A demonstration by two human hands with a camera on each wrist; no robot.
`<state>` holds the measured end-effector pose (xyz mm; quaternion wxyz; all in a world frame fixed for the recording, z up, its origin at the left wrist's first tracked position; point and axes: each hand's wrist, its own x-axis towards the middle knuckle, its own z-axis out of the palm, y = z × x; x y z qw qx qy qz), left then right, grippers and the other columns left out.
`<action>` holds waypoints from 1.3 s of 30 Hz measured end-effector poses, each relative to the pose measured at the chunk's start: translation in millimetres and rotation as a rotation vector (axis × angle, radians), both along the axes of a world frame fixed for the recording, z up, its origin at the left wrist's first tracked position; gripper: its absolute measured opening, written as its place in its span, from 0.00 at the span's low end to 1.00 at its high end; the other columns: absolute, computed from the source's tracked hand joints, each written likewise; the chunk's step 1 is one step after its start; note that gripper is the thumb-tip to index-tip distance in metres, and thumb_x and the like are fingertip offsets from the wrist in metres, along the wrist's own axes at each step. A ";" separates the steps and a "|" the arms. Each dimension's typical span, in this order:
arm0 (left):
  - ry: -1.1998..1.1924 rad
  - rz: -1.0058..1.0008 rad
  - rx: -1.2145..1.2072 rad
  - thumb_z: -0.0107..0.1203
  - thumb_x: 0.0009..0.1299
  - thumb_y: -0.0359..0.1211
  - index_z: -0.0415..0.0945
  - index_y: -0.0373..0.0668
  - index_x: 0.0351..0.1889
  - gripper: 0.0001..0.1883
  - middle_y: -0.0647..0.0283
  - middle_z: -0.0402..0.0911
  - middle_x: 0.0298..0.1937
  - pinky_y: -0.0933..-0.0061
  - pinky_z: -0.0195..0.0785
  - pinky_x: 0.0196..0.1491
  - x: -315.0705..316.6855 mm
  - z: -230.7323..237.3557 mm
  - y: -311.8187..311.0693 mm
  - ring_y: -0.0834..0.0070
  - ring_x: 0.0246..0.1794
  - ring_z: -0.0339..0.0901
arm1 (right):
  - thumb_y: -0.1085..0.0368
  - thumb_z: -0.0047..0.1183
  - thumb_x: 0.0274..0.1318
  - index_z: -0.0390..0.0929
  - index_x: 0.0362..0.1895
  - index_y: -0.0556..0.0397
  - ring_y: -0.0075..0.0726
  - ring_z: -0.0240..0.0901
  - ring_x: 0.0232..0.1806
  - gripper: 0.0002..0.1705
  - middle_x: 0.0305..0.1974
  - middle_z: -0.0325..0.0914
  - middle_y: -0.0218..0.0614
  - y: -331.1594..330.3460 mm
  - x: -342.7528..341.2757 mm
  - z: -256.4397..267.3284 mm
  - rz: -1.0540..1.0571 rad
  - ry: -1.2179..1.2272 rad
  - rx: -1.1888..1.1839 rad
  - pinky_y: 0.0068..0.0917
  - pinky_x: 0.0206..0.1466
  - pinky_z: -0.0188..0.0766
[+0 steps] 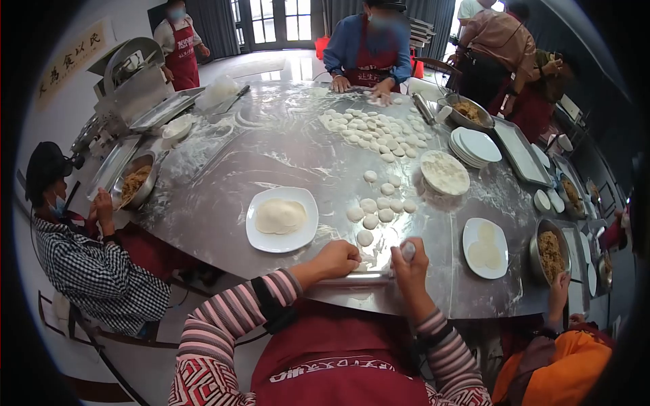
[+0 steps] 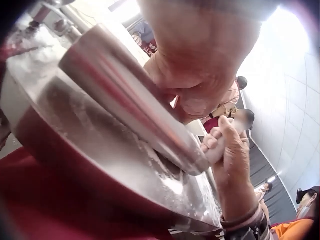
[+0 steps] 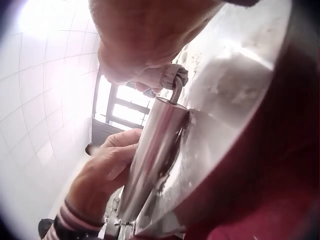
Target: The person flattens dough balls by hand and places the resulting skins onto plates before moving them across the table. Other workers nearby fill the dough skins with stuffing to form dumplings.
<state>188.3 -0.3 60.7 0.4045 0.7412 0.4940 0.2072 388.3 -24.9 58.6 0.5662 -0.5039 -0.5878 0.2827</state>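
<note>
In the head view, a steel roller (image 1: 355, 278) lies along the table's near edge. My right hand (image 1: 412, 271) grips its white handle (image 1: 408, 250); the left wrist view shows those fingers wrapped round the handle (image 2: 215, 149) beside the roller (image 2: 135, 100). My left hand (image 1: 333, 259) is just behind the roller's left part, fingers bent. From the right wrist, the left hand (image 3: 102, 172) appears close beside the roller (image 3: 156, 150), its fingertips partly hidden; what they touch cannot be told. Small dough rounds (image 1: 365, 237) lie beyond the hands.
A square plate with stacked flat dough (image 1: 257, 238) stands left, another plate (image 1: 472, 260) right. Farther back are a floured dish (image 1: 445, 173), stacked plates (image 1: 479, 145) and many dough rounds (image 1: 379, 139). Bowls of filling (image 1: 135, 181) stand at both sides. People surround the table.
</note>
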 end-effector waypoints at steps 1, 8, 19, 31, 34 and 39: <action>0.086 -0.033 0.085 0.55 0.57 0.32 0.80 0.38 0.33 0.09 0.58 0.80 0.24 0.68 0.69 0.32 5.2 0.8 3.3 0.69 0.24 0.77 | 0.74 0.54 0.51 0.65 0.32 0.53 0.19 0.66 0.16 0.10 0.17 0.66 0.27 11.6 -2.7 0.5 -0.021 -0.060 0.026 0.20 0.17 0.62; 0.072 -0.132 0.087 0.55 0.57 0.34 0.79 0.39 0.35 0.11 0.53 0.81 0.31 0.66 0.69 0.36 2.8 -2.5 9.0 0.64 0.32 0.79 | 0.71 0.59 0.48 0.66 0.32 0.52 0.23 0.67 0.15 0.13 0.17 0.69 0.31 -10.1 3.3 -1.6 0.009 -0.006 -0.031 0.22 0.18 0.64; 0.113 -0.109 0.062 0.55 0.58 0.35 0.77 0.38 0.30 0.09 0.53 0.80 0.29 0.64 0.68 0.38 8.4 9.2 8.0 0.61 0.33 0.78 | 0.72 0.58 0.48 0.66 0.32 0.53 0.23 0.67 0.16 0.12 0.15 0.67 0.31 13.6 -6.0 5.3 -0.034 -0.015 -0.031 0.24 0.19 0.63; 0.149 -0.072 0.040 0.53 0.55 0.33 0.77 0.37 0.27 0.09 0.51 0.79 0.26 0.61 0.68 0.34 6.7 4.5 10.9 0.60 0.29 0.78 | 0.73 0.55 0.50 0.66 0.34 0.53 0.22 0.63 0.15 0.10 0.17 0.67 0.29 17.0 -1.1 -1.6 -0.026 -0.093 0.049 0.24 0.18 0.61; 0.083 -0.158 0.027 0.55 0.52 0.37 0.78 0.36 0.27 0.13 0.48 0.79 0.27 0.59 0.68 0.33 10.7 -17.4 16.9 0.56 0.29 0.77 | 0.73 0.56 0.46 0.67 0.37 0.55 0.30 0.65 0.22 0.13 0.24 0.68 0.36 6.9 10.7 -13.6 0.061 0.061 -0.239 0.29 0.25 0.64; -0.008 -0.169 0.070 0.55 0.51 0.32 0.77 0.38 0.25 0.07 0.51 0.78 0.27 0.60 0.67 0.33 -0.8 -14.3 6.4 0.57 0.30 0.77 | 0.75 0.52 0.50 0.64 0.33 0.53 0.22 0.65 0.16 0.10 0.22 0.65 0.29 -34.9 10.7 -10.0 0.028 0.062 0.003 0.21 0.17 0.63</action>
